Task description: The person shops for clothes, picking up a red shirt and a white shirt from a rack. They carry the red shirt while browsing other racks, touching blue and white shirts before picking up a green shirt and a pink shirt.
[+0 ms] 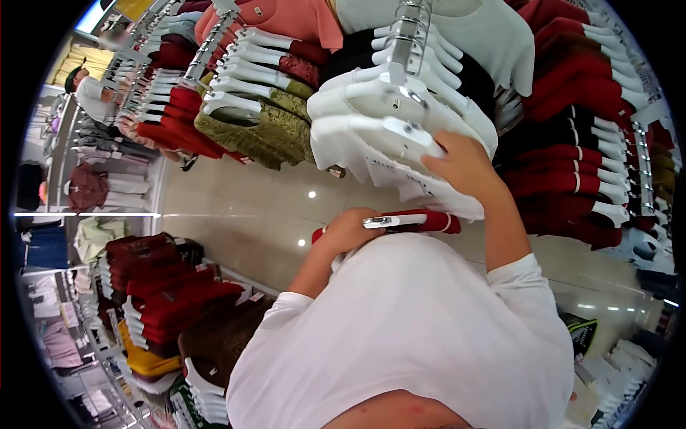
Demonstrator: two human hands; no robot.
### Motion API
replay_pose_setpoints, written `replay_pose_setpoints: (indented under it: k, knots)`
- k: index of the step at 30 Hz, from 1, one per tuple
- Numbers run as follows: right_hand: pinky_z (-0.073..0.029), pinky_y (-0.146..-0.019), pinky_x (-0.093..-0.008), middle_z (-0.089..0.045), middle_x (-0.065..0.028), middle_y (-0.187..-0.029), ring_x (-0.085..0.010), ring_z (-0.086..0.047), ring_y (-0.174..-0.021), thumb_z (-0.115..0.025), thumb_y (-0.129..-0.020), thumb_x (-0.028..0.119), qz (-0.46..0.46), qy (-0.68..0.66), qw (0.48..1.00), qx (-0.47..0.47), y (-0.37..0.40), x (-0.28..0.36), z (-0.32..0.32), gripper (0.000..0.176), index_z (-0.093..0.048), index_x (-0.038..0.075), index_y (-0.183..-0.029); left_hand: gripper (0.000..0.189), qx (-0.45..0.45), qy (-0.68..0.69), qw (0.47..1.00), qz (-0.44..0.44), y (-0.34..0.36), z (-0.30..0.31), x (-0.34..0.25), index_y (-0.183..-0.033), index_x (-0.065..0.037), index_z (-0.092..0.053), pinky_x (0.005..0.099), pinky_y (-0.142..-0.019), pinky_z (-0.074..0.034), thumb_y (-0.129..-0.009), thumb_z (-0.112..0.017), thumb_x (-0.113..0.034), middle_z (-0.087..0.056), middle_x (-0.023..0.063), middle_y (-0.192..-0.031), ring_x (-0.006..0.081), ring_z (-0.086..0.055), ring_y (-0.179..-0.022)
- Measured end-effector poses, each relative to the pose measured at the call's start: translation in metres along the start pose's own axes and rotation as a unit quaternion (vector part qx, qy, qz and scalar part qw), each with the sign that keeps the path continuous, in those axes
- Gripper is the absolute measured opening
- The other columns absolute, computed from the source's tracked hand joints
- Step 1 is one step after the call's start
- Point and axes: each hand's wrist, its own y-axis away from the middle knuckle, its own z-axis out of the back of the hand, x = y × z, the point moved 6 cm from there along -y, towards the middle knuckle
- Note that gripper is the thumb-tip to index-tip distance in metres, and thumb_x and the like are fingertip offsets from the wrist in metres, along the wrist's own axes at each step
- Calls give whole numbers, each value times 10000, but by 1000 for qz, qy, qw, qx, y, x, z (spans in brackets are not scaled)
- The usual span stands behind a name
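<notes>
The left hand [350, 230] is clenched around a red shirt [429, 220] on its hanger, just below the white shirts [371, 121]. The right hand [463, 166] rests on those white shirts, seemingly parting them, fingers hidden, so its grip cannot be told. Hooking on above them needs a gap on the rail [409, 32].

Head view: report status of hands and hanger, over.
Left hand shut on red garment and hanger, at chest. Right hand on white shirts on rack arm. Red shirts crowd alongside.
</notes>
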Motion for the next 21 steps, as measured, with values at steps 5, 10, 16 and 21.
replay_pose_setpoints:
  k: [5,10,16,21]
  knots:
    - [-479,-701,-386,-641,-205,-823,-316,-589,-719,-721,-772,263,-146,-33,989,8,62,-63,-21,341,-626,-17,-942,316,8,31,999,-20,0,43,23,-1061,-54,-710,337,-776,-510,-804,-767,-228,-706,120,-968,222,-658,-830]
    - [-489,-734,-357,-660,-179,-866,-254,-609,-756,-725,-774,216,-281,-68,953,-91,157,-113,-35,359,-640,-30,-1021,313,33,-6,996,-85,-3,93,-9,-1068,-59,-702,348,-761,-510,-830,-754,-254,-714,131,-912,233,-669,-824]
    - [-489,-758,-366,-671,-183,-899,-269,-632,-787,-717,-746,200,-399,-81,893,-190,280,-126,-41,382,-645,-45,-1031,328,37,-92,964,-247,-35,136,-76,-1057,-33,-677,380,-751,-502,-846,-741,-276,-693,170,-889,315,-662,-812]
    - [-490,-758,-379,-671,-219,-869,-305,-656,-804,-716,-724,211,-474,-43,847,-237,351,-109,-58,384,-668,-43,-1007,430,40,-99,941,-322,-56,147,-134,-1140,-7,-650,333,-744,-492,-872,-731,-333,-689,122,-848,203,-622,-773]
